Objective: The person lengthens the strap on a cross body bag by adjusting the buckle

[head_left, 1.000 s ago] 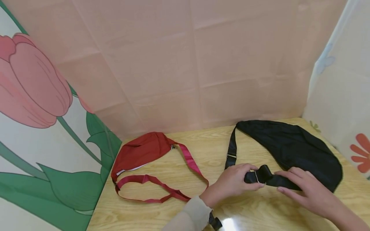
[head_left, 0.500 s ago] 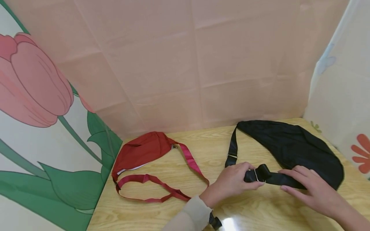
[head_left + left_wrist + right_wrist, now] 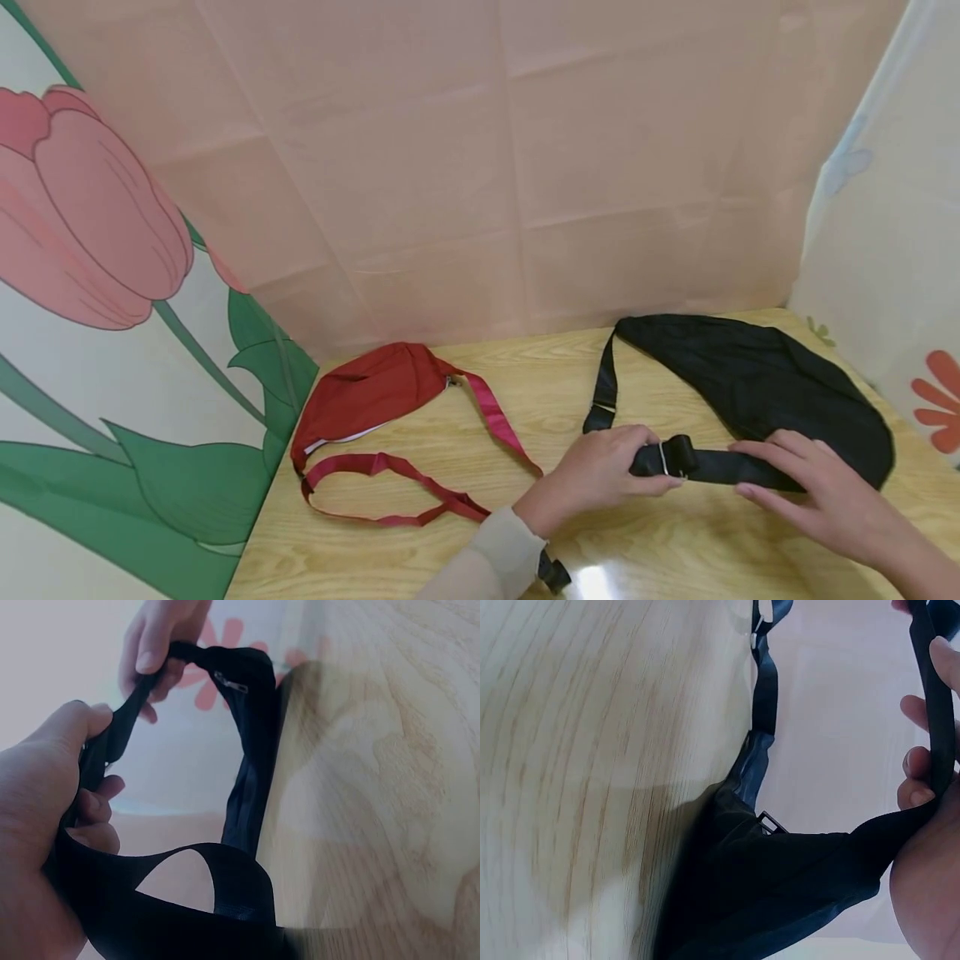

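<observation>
A black waist bag (image 3: 757, 375) lies at the back right of the table, its strap (image 3: 720, 467) lifted off the wood toward me. My left hand (image 3: 596, 469) grips that strap beside a metal slider (image 3: 663, 458), where a short loop of webbing (image 3: 681, 453) bulges up. Closer to the bag, my right hand (image 3: 821, 498) holds the strap between thumb and fingers. In the left wrist view, the webbing runs taut between both hands, and a zipper pull (image 3: 230, 682) shows on the bag. More strap hangs below the left hand, ending in a black buckle piece (image 3: 553, 575).
To the left lies a red waist bag (image 3: 367, 396) with its red strap (image 3: 390, 471) looped on the wooden table (image 3: 300, 567). A pink sheet (image 3: 420, 167) hangs behind the table. Flower-patterned panels stand at the left and right.
My right hand has slid slightly right along the strap, leaving more webbing showing between the hands. The loop at the slider sits a little lower and smaller. The left hand barely moves.
</observation>
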`<state>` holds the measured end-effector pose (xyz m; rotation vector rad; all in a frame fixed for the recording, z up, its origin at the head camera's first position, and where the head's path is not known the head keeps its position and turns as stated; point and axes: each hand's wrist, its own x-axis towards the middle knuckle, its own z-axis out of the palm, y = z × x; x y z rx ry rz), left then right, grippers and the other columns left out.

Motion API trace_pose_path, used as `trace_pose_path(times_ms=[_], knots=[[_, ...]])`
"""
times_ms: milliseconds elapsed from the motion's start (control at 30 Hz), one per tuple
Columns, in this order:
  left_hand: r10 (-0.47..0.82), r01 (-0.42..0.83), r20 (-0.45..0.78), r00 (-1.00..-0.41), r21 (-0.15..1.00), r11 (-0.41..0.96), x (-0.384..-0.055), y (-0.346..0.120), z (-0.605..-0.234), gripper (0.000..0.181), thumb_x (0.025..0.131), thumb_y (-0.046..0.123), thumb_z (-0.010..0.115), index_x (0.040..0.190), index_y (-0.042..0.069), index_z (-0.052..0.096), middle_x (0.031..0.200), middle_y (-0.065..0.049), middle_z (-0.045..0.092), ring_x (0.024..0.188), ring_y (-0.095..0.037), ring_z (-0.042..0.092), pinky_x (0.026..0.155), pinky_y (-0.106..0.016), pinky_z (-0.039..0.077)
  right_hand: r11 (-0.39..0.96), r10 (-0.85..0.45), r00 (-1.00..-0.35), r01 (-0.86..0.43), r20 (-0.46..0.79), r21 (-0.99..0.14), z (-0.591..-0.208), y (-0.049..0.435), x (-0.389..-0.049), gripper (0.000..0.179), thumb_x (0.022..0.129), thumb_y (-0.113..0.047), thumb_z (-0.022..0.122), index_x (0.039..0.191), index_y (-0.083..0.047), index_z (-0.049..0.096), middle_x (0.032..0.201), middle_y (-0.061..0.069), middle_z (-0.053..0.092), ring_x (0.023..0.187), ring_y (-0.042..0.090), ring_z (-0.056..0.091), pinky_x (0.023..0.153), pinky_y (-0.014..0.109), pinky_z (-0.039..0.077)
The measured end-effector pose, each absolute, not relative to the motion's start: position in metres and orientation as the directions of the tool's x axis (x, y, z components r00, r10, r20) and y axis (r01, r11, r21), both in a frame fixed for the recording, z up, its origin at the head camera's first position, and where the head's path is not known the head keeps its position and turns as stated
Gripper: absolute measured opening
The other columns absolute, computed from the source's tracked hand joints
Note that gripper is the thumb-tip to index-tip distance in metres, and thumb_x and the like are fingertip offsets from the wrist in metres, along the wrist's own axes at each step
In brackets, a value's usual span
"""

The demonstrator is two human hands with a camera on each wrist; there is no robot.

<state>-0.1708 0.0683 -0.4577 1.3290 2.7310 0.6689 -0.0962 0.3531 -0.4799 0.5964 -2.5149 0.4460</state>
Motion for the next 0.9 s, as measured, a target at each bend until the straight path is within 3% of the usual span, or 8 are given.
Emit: trace_pose_path(times_ms=[233, 467, 900], knots=[[0.783, 0.772, 0.149, -0.604, 0.355, 0.528, -0.172, 0.064, -0.457, 0.049, 0.093, 0.061, 0.064, 0.125, 0.024, 0.061, 0.100, 0.021, 0.058, 0.072, 0.009, 0.046, 0.060, -0.006, 0.038, 0.858, -0.309, -0.782, -0.475, 0.541, -0.197, -0.479, 0.355, -0.095, 0.051, 0.063, -0.030, 0.096, 0.108, -0.029, 0.074, 0.090, -0.021, 0.051, 0.079, -0.002, 0.040, 0.069, 0.019, 0.029], [0.795, 0.828, 0.259, -0.549, 0.295, 0.476, -0.174, 0.058, -0.462, 0.049, 0.092, 0.055, 0.068, 0.128, 0.022, 0.063, 0.116, 0.015, 0.066, 0.078, 0.011, 0.047, 0.063, -0.003, 0.037, 0.865, -0.299, -0.801, -0.457, 0.518, -0.207, -0.479, 0.358, -0.095, 0.050, 0.064, -0.030, 0.096, 0.109, -0.030, 0.074, 0.090, -0.022, 0.050, 0.078, -0.002, 0.039, 0.069, 0.018, 0.027], [0.790, 0.837, 0.283, -0.544, 0.255, 0.485, -0.175, 0.050, -0.464, 0.049, 0.091, 0.054, 0.071, 0.128, 0.023, 0.065, 0.119, 0.015, 0.066, 0.081, 0.010, 0.049, 0.064, -0.004, 0.037, 0.862, -0.303, -0.799, -0.462, 0.519, -0.207, -0.485, 0.366, -0.093, 0.056, 0.064, -0.031, 0.095, 0.115, -0.034, 0.073, 0.090, -0.023, 0.049, 0.078, -0.003, 0.038, 0.069, 0.017, 0.025]])
